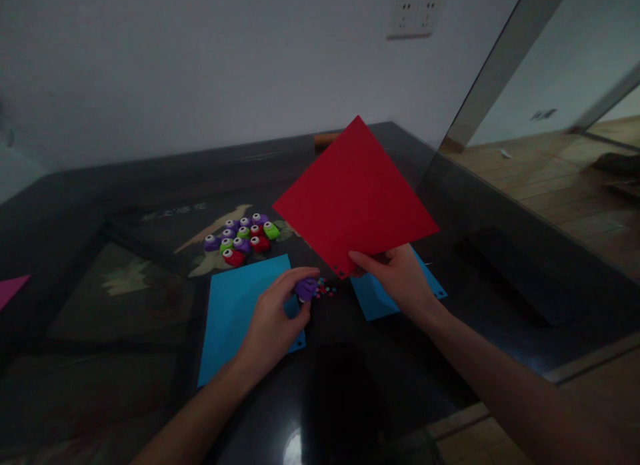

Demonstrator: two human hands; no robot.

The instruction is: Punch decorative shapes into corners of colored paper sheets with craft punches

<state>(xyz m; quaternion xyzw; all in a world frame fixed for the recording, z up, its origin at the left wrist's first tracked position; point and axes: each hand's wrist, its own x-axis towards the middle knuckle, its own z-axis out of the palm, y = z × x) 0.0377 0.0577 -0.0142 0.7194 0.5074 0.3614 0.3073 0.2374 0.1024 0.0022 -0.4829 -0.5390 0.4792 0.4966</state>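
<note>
over dark table: left hand (273,325) pinching purple punch (305,289), right hand (395,275) pinching red paper (355,195).

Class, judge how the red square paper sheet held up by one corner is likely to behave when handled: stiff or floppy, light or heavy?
The red square paper sheet stays flat though the right hand pinches only its lower corner, so it is probably fairly stiff card. One-handed pinching suggests it is light. Its thinness suggests it creases easily.

Pink sheet (11,289) cut off at left edge. Right blue sheet (373,299) mostly hidden behind red sheet (353,195) and right hand (395,275). Confetti bits (326,289) too small to tell shape.
</note>
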